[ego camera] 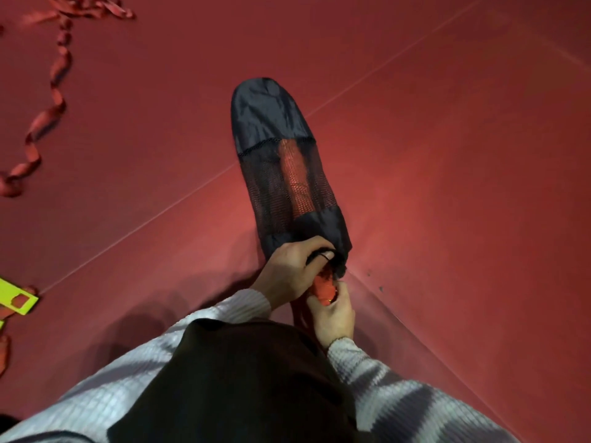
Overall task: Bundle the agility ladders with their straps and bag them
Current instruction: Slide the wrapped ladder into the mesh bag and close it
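Agility ladder bundle [323, 287], orange, pokes from the mouth of a black drawstring bag [281, 155], with the right hand [334, 314] gripping its exposed end and the left hand [287, 270] pinching the bag's gathered opening. Through the mesh panel the orange shows inside the bag, which lies on the red floor [447, 187]. Well to the left lie a loose red strap [51, 100] and a yellow-green rung [16, 298].

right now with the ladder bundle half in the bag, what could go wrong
The orange ladder bundle still sticks out of the black bag mouth, so pushing may snag it on the mesh panel or drawcord. The left hand grips only the gathered mouth, which could slip. A loose red strap and a yellow rung lie on the floor, likely still to be bundled, and could be stepped on.
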A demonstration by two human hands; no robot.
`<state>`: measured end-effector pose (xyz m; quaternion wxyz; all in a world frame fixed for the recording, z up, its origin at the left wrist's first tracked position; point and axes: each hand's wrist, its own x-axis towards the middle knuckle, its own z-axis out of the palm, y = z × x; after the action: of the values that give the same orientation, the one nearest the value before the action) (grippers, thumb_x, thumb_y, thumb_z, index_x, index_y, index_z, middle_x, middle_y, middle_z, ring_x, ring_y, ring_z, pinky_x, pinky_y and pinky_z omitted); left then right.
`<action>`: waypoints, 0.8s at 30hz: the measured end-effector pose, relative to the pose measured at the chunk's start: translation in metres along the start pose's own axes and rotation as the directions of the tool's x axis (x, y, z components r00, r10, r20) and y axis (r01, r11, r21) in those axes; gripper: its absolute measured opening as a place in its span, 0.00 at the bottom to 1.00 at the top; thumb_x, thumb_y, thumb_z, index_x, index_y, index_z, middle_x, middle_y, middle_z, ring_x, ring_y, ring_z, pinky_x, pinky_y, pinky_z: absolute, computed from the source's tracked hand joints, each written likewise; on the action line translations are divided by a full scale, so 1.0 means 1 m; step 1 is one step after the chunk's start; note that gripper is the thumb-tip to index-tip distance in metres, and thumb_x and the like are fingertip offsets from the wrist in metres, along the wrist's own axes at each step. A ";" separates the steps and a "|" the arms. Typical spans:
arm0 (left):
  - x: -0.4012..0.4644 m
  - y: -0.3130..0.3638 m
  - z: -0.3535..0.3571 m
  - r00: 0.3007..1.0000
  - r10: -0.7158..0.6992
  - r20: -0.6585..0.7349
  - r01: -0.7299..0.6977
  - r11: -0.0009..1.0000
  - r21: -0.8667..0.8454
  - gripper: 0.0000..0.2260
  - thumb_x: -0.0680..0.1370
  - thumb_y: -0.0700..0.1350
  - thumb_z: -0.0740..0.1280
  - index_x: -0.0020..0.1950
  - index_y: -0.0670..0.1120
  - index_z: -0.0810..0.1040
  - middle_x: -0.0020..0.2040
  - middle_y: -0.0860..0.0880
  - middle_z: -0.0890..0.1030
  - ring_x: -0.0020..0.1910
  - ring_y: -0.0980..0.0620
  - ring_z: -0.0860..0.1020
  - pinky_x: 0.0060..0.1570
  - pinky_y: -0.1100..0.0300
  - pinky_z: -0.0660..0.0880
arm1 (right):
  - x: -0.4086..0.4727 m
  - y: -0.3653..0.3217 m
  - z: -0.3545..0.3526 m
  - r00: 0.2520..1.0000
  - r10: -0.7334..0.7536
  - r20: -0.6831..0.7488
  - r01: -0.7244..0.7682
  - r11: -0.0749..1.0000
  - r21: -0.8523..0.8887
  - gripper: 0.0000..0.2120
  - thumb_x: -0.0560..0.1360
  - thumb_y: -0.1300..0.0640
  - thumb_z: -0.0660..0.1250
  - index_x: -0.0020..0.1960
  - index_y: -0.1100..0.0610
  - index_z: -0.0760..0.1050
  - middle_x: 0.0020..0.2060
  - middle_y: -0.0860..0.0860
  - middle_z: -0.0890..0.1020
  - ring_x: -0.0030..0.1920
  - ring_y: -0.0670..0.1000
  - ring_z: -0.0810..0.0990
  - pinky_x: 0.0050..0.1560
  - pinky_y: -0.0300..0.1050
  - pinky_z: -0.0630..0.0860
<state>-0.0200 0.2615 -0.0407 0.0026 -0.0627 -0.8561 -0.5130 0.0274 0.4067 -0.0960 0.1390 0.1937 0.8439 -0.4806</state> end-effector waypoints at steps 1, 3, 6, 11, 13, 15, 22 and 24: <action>-0.001 0.000 0.000 1.000 -0.004 -0.003 0.004 1.000 0.005 0.05 0.82 0.50 0.66 0.56 0.53 0.81 0.44 0.60 0.82 0.44 0.63 0.80 0.50 0.60 0.76 | -0.002 -0.002 -0.002 1.000 0.004 0.004 -0.004 1.000 0.003 0.16 0.71 0.56 0.76 0.55 0.48 0.77 0.38 0.43 0.83 0.41 0.49 0.81 0.45 0.43 0.73; -0.002 0.002 -0.001 1.000 -0.003 -0.010 0.003 1.000 0.004 0.05 0.82 0.49 0.66 0.56 0.53 0.81 0.43 0.60 0.82 0.43 0.64 0.80 0.49 0.60 0.76 | -0.001 -0.016 -0.003 1.000 -0.028 0.002 0.027 0.998 0.059 0.16 0.70 0.57 0.77 0.55 0.48 0.77 0.38 0.42 0.84 0.40 0.42 0.83 0.47 0.43 0.76; -0.001 0.003 -0.006 0.999 0.026 -0.029 -0.027 1.000 -0.016 0.04 0.82 0.46 0.67 0.55 0.50 0.82 0.43 0.57 0.83 0.42 0.65 0.80 0.48 0.64 0.75 | 0.032 -0.052 0.007 0.996 -0.082 -0.027 0.086 0.977 0.196 0.18 0.76 0.62 0.72 0.65 0.53 0.75 0.53 0.47 0.84 0.51 0.44 0.83 0.55 0.45 0.78; -0.021 0.000 0.001 0.996 0.011 -0.092 -0.010 1.000 0.010 0.04 0.82 0.41 0.69 0.56 0.45 0.81 0.44 0.55 0.84 0.41 0.63 0.80 0.46 0.66 0.74 | 0.050 -0.038 0.021 0.999 0.021 0.048 -0.040 0.906 0.422 0.11 0.81 0.64 0.63 0.62 0.56 0.73 0.51 0.58 0.81 0.53 0.55 0.81 0.55 0.47 0.79; -0.024 -0.003 -0.001 0.997 -0.026 -0.069 0.027 0.999 0.022 0.07 0.81 0.44 0.69 0.58 0.46 0.80 0.44 0.56 0.83 0.41 0.59 0.81 0.46 0.59 0.78 | 0.033 -0.010 0.015 0.990 0.137 0.039 -0.141 0.916 0.375 0.06 0.79 0.67 0.65 0.50 0.57 0.76 0.44 0.56 0.83 0.49 0.58 0.82 0.52 0.50 0.80; -0.018 -0.011 -0.005 0.994 -0.110 -0.003 0.110 0.992 0.065 0.11 0.79 0.50 0.70 0.60 0.49 0.80 0.44 0.58 0.81 0.44 0.56 0.81 0.48 0.53 0.80 | 0.034 0.004 0.007 0.985 0.171 -0.024 -0.159 0.954 0.254 0.09 0.78 0.61 0.66 0.39 0.55 0.77 0.36 0.53 0.82 0.43 0.55 0.81 0.54 0.58 0.80; -0.029 -0.013 -0.008 0.940 -0.334 -0.072 0.342 0.922 0.182 0.26 0.76 0.62 0.68 0.68 0.48 0.78 0.58 0.48 0.79 0.58 0.49 0.79 0.62 0.51 0.76 | 0.037 -0.026 -0.012 0.997 -0.079 -0.018 0.080 0.991 0.103 0.12 0.76 0.59 0.68 0.35 0.54 0.72 0.30 0.50 0.75 0.36 0.50 0.72 0.44 0.53 0.75; -0.030 -0.008 -0.011 0.935 -0.347 -0.075 0.355 0.916 0.184 0.20 0.79 0.58 0.71 0.67 0.49 0.78 0.55 0.50 0.78 0.57 0.50 0.79 0.61 0.51 0.76 | 0.036 -0.039 -0.017 0.991 -0.133 -0.004 0.133 0.986 0.097 0.08 0.74 0.56 0.68 0.37 0.56 0.75 0.32 0.52 0.77 0.36 0.51 0.74 0.45 0.58 0.77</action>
<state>0.0078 0.2449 -0.0448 -0.0660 0.1029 -0.8992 -0.4201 -0.0233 0.4098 -0.0732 0.0980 0.1429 0.8306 -0.5293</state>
